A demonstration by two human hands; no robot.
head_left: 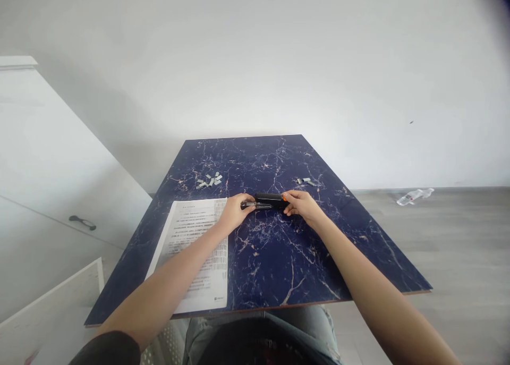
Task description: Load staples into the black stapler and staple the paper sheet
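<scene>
A black stapler (268, 199) with an orange spot at its right end lies sideways between my hands, over the middle of the table. My left hand (236, 211) grips its left end, the fingers closed around the narrow metal-edged part. At the right end, my right hand (302, 205) pinches the body beside the orange spot. Printed paper sheets (191, 259) lie under my left forearm, to the left of the stapler. Whether the stapler touches the tabletop I cannot tell.
The dark blue marbled table (271, 269) stands near a white wall. Several strips of staples (210, 180) are scattered at the back left, and a smaller group of staple strips (306, 181) lies at the back right. Clear plastic (415, 196) rests on the floor at right.
</scene>
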